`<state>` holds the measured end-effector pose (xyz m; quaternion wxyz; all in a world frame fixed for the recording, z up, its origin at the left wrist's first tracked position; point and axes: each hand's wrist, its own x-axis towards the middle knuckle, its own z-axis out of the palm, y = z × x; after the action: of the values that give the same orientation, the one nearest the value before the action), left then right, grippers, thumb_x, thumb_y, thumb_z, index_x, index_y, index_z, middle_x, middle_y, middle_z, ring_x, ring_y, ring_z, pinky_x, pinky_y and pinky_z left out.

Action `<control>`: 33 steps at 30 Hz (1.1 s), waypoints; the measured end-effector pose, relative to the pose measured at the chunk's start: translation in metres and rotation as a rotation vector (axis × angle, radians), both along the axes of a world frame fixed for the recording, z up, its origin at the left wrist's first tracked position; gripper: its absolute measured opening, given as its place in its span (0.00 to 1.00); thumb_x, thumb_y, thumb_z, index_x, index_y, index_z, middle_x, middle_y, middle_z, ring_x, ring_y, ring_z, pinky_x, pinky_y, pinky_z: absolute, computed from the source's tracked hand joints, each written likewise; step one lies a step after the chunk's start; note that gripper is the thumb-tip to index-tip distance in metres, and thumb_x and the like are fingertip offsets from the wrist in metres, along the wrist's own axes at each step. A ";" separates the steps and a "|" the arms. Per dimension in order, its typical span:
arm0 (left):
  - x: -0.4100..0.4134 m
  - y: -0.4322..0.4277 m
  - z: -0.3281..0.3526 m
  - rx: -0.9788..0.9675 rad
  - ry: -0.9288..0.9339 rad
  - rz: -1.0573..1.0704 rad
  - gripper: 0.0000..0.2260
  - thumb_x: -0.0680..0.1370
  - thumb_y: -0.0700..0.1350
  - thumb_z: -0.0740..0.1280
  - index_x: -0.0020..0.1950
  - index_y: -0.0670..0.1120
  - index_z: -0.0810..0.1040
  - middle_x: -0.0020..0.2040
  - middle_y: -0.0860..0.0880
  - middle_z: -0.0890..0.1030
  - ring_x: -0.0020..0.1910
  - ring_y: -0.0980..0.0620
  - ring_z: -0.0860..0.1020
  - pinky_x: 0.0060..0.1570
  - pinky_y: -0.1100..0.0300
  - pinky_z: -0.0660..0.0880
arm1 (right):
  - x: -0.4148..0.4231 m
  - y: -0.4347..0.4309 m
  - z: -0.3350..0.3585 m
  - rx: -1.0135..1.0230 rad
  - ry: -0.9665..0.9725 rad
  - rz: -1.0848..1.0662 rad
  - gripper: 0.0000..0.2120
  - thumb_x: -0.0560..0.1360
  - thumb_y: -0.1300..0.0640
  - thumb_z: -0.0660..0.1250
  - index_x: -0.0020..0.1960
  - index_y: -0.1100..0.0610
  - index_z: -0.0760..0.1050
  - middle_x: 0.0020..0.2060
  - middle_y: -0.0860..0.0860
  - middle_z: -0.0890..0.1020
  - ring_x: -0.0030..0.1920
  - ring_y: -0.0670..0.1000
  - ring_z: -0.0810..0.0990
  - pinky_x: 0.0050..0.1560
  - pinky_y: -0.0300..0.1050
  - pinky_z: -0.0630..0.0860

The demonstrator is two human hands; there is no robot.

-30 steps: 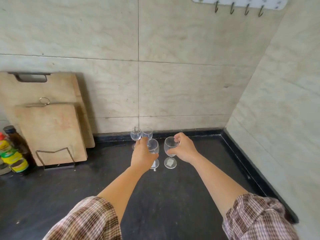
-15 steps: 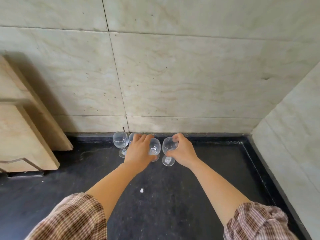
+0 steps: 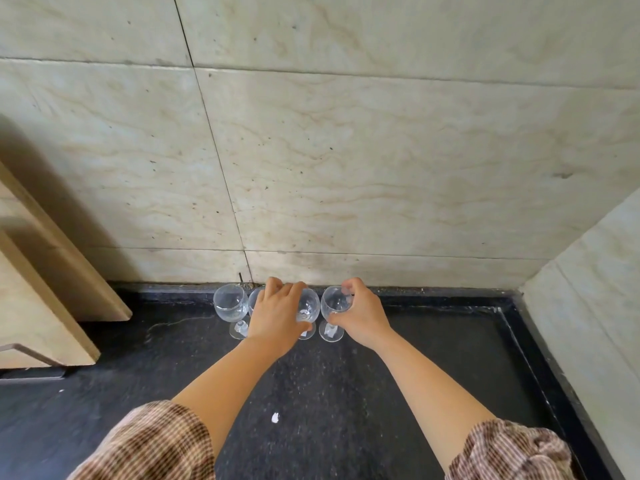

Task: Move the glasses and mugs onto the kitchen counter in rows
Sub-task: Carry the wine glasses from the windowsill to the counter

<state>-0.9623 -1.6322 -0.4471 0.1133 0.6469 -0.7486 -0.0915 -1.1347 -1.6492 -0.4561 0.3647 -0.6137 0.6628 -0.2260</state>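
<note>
Four wine glasses in a row at the back of the bench (image 3: 346, 393), against the wall.
Cutting boards (image 3: 52, 271) far left; first glass (image 3: 230, 303) untouched; second glass (image 3: 254, 299) mostly hidden; left hand (image 3: 277, 317) curled over third glass (image 3: 308, 306); right hand (image 3: 363, 317) grips fourth glass (image 3: 334, 303) by the bowl.

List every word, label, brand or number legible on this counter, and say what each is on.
No readable text in view.
Pale mark on the bowl of the third glass, held by the left hand: too blurred to read.
White patches at the feet of the leftmost glass and of the rightmost glass, held by the right hand: too small to read.
</note>
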 end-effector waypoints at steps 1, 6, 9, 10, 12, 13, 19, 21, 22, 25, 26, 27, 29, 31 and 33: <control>0.000 -0.001 -0.001 0.003 -0.001 0.001 0.29 0.68 0.55 0.72 0.67 0.51 0.68 0.61 0.54 0.77 0.62 0.49 0.62 0.58 0.57 0.61 | 0.000 -0.002 -0.001 0.005 0.001 0.006 0.28 0.65 0.54 0.77 0.59 0.50 0.67 0.55 0.48 0.77 0.50 0.48 0.77 0.47 0.42 0.76; -0.001 -0.004 -0.003 0.006 -0.016 0.014 0.29 0.69 0.57 0.70 0.67 0.51 0.67 0.61 0.55 0.76 0.63 0.49 0.60 0.58 0.56 0.58 | -0.001 -0.006 -0.002 0.021 0.005 0.034 0.30 0.65 0.54 0.77 0.61 0.49 0.66 0.57 0.48 0.77 0.50 0.47 0.75 0.45 0.38 0.72; 0.000 -0.003 -0.004 0.010 -0.050 0.028 0.28 0.70 0.58 0.69 0.67 0.51 0.67 0.63 0.54 0.75 0.65 0.48 0.59 0.59 0.54 0.58 | 0.000 -0.006 -0.002 0.024 0.018 0.060 0.29 0.65 0.53 0.77 0.61 0.49 0.66 0.57 0.48 0.77 0.50 0.47 0.76 0.42 0.36 0.71; 0.000 -0.003 -0.004 0.013 -0.062 0.028 0.28 0.70 0.58 0.69 0.67 0.51 0.66 0.64 0.54 0.75 0.66 0.48 0.59 0.60 0.53 0.59 | 0.000 -0.005 -0.002 0.029 0.016 0.064 0.29 0.65 0.52 0.77 0.61 0.50 0.66 0.57 0.48 0.78 0.50 0.47 0.76 0.42 0.36 0.72; -0.001 -0.002 -0.004 0.020 -0.081 0.025 0.29 0.71 0.58 0.68 0.68 0.51 0.65 0.66 0.54 0.73 0.68 0.48 0.58 0.61 0.52 0.59 | -0.001 -0.004 -0.002 0.041 0.015 0.065 0.31 0.66 0.52 0.77 0.64 0.51 0.66 0.59 0.49 0.77 0.53 0.48 0.76 0.46 0.38 0.72; -0.002 -0.002 -0.003 0.024 -0.087 0.025 0.30 0.71 0.58 0.68 0.69 0.51 0.64 0.67 0.54 0.73 0.69 0.47 0.58 0.61 0.52 0.59 | 0.000 -0.003 -0.002 0.044 0.017 0.062 0.32 0.66 0.53 0.77 0.65 0.51 0.65 0.61 0.49 0.77 0.54 0.48 0.76 0.48 0.38 0.72; 0.000 0.003 0.004 0.068 -0.111 0.017 0.36 0.73 0.58 0.66 0.76 0.51 0.54 0.72 0.53 0.67 0.72 0.46 0.55 0.65 0.50 0.58 | 0.001 -0.001 0.004 0.021 0.110 0.074 0.32 0.66 0.52 0.77 0.64 0.51 0.66 0.60 0.49 0.77 0.52 0.48 0.76 0.46 0.39 0.73; 0.003 0.008 0.009 0.059 -0.101 0.009 0.36 0.74 0.58 0.66 0.77 0.51 0.52 0.73 0.53 0.65 0.73 0.46 0.55 0.66 0.49 0.58 | 0.004 0.002 0.009 -0.010 0.155 0.081 0.36 0.65 0.52 0.78 0.68 0.53 0.64 0.64 0.50 0.73 0.59 0.51 0.75 0.52 0.41 0.73; 0.006 0.011 0.012 0.049 -0.085 0.010 0.36 0.74 0.58 0.65 0.76 0.52 0.53 0.73 0.53 0.65 0.73 0.46 0.55 0.66 0.49 0.58 | 0.006 0.004 0.012 -0.032 0.174 0.084 0.38 0.65 0.52 0.78 0.69 0.53 0.63 0.66 0.51 0.71 0.62 0.52 0.73 0.55 0.42 0.72; 0.018 0.026 0.022 -0.003 -0.038 0.036 0.30 0.76 0.56 0.63 0.75 0.52 0.57 0.73 0.53 0.65 0.72 0.46 0.56 0.66 0.49 0.60 | 0.015 0.014 0.024 -0.129 0.236 0.093 0.36 0.68 0.47 0.75 0.70 0.54 0.63 0.67 0.51 0.70 0.66 0.53 0.69 0.60 0.47 0.71; 0.023 0.033 0.026 -0.016 -0.029 0.054 0.29 0.76 0.55 0.62 0.75 0.52 0.58 0.73 0.53 0.65 0.72 0.47 0.57 0.65 0.49 0.60 | 0.020 0.018 0.028 -0.170 0.273 0.100 0.34 0.69 0.46 0.74 0.69 0.54 0.64 0.65 0.51 0.71 0.65 0.53 0.69 0.61 0.49 0.70; 0.030 0.040 0.030 -0.027 -0.022 0.078 0.27 0.77 0.54 0.62 0.74 0.52 0.59 0.73 0.53 0.65 0.72 0.47 0.58 0.65 0.50 0.61 | 0.025 0.023 0.033 -0.212 0.307 0.110 0.31 0.70 0.45 0.73 0.68 0.54 0.65 0.64 0.51 0.72 0.64 0.53 0.70 0.60 0.50 0.70; 0.045 0.058 0.038 -0.036 -0.008 0.136 0.24 0.78 0.53 0.60 0.73 0.53 0.60 0.73 0.55 0.65 0.71 0.49 0.58 0.65 0.52 0.61 | 0.040 0.036 0.043 -0.292 0.351 0.150 0.25 0.72 0.46 0.70 0.64 0.53 0.68 0.61 0.50 0.74 0.61 0.53 0.71 0.58 0.49 0.69; 0.063 0.079 0.048 -0.026 -0.013 0.186 0.23 0.78 0.52 0.59 0.73 0.53 0.60 0.73 0.54 0.64 0.71 0.48 0.58 0.66 0.52 0.60 | 0.059 0.052 0.054 -0.342 0.376 0.219 0.20 0.73 0.46 0.68 0.60 0.54 0.70 0.58 0.49 0.75 0.59 0.53 0.72 0.55 0.50 0.70; 0.083 0.104 0.057 -0.011 -0.042 0.238 0.24 0.79 0.52 0.58 0.74 0.51 0.59 0.74 0.52 0.63 0.72 0.47 0.58 0.66 0.51 0.61 | 0.080 0.070 0.064 -0.343 0.403 0.309 0.20 0.73 0.45 0.67 0.59 0.55 0.70 0.59 0.50 0.74 0.59 0.55 0.71 0.52 0.51 0.70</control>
<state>-0.8792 -1.5279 -0.3903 0.1112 0.7322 -0.6693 -0.0596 -1.0544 -1.5788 -0.3916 0.1470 -0.7922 0.5730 -0.1502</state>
